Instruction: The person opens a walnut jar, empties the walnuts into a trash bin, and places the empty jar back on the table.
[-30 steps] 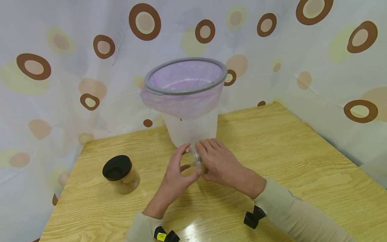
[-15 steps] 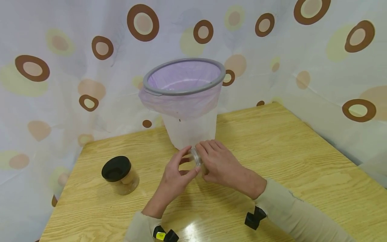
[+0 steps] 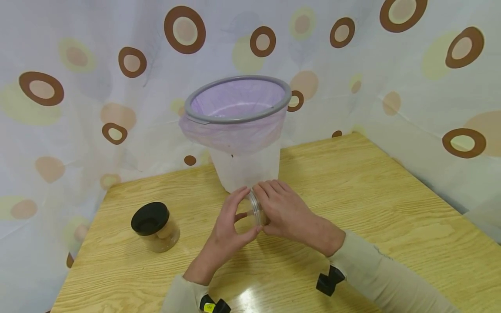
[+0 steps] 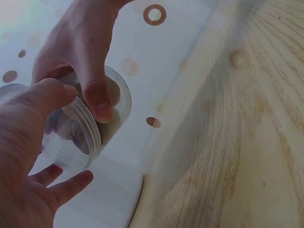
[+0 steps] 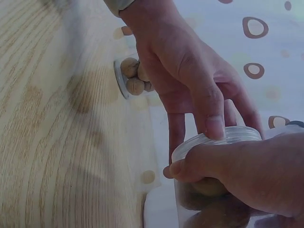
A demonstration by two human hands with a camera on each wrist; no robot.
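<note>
Both hands meet on a small clear plastic jar (image 3: 256, 211) held just above the wooden table (image 3: 391, 208), in front of the grey-rimmed bin with a purple liner (image 3: 238, 126). The left hand (image 3: 228, 226) pinches its transparent lid (image 4: 88, 135) with curled thumb and fingers; the right hand (image 3: 283, 211) wraps the body, hiding most of it. The brown contents are blurred.

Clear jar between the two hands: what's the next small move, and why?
Probably one more twist of the clear lid with the left hand while the right hand steadies the clear jar. The lid sits at the jar's mouth, pinched at the rim by the left fingers; whether it is loose yet cannot be told. Nuts show inside, and the lined bin stands right behind.
</note>
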